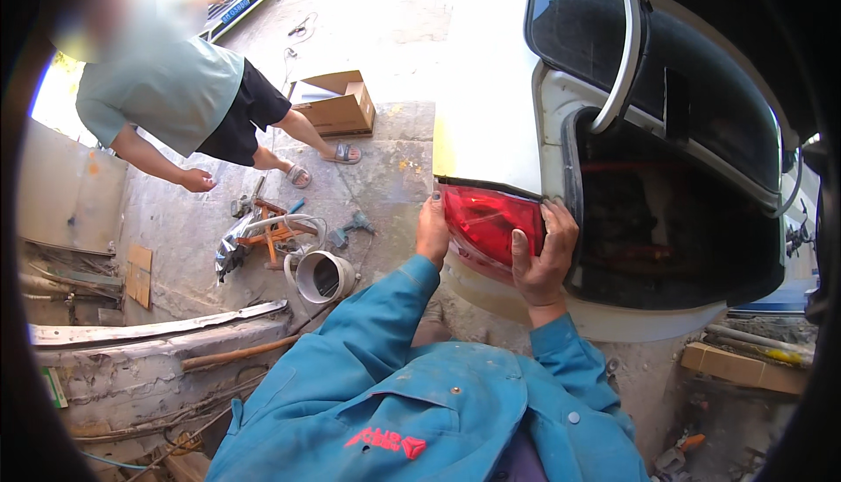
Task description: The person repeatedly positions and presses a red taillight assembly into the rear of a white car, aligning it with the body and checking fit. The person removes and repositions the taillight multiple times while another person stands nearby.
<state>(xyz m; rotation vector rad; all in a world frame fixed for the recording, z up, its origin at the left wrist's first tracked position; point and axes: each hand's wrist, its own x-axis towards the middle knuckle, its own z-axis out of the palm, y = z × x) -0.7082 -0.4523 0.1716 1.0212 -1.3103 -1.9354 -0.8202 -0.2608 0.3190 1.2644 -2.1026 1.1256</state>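
A red tail light [492, 223] sits at the rear corner of a white car [491, 79], with a dark strip along its upper edge. My left hand [431, 231] grips the light's left end, most of its fingers hidden behind the side. On the opposite end, my right hand [545, 261] has its fingers over the edge beside the trunk opening, and its thumb lies against the red lens. Whether the lamp is fully seated in the body cannot be seen. To the right, the car's trunk opening [674, 219] is dark inside, under a raised lid [701, 35].
A person [175, 96] in a light shirt stands at the left. A cardboard box [337, 105], a white bucket [326, 276], a cordless drill [352, 228] and a wooden stool [276, 232] are on the floor. A rough low wall [149, 368] runs along the near left.
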